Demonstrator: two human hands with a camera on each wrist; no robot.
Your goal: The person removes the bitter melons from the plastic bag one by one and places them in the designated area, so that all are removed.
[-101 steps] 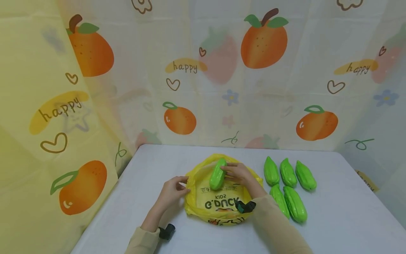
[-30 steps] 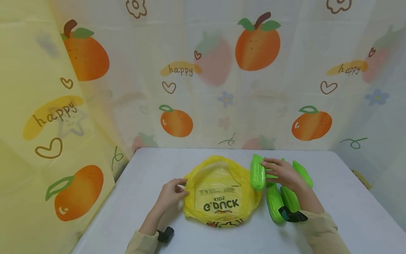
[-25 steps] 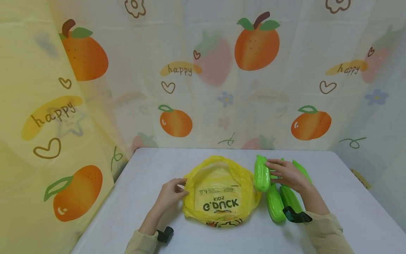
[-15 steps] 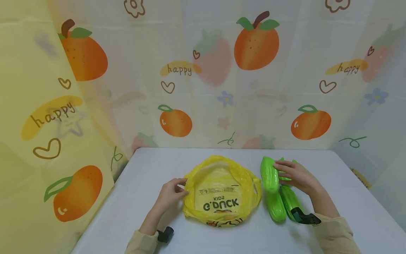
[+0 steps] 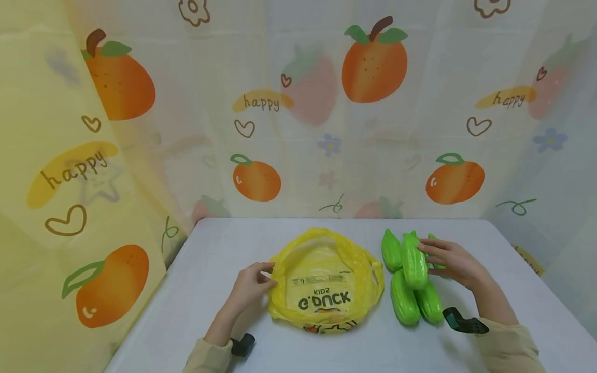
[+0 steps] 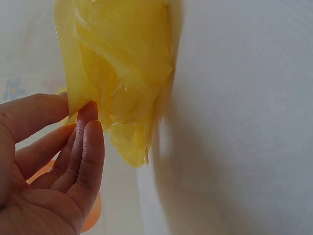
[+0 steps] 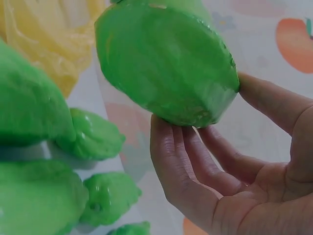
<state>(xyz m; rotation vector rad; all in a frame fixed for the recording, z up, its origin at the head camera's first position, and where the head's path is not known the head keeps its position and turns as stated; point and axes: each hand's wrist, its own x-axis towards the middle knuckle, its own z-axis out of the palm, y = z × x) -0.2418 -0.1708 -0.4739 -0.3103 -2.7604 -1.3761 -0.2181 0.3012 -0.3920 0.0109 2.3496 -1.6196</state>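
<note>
A yellow plastic bag [image 5: 322, 248] with its mouth spread wide lies on the table, printed lettering showing inside. At its left rim my left hand [image 5: 252, 284] pinches the plastic; the left wrist view shows the bag's edge [image 6: 80, 98] between thumb and fingers. My right hand [image 5: 454, 261] grips a glossy green, ridged bitter melon [image 5: 414, 261] by its right side, thumb and fingertips on it. This melon [image 7: 166, 63] is above other bitter melons on the table, such as a front one [image 5: 403, 300] and a back-left one [image 5: 391, 251]. Some are partly hidden.
A white-covered table [image 5: 224, 243] carries everything. A fruit-printed curtain [image 5: 298, 171] stands behind it, with a yellowish one [image 5: 37, 259] on the left. Dark cameras sit at both wrists, the left camera [image 5: 243, 344] just above the tabletop.
My right hand has carried the bitter melon from over the bag rightward, past the bag's edge, to above the other melons. My left hand has stayed at the bag's left rim.
</note>
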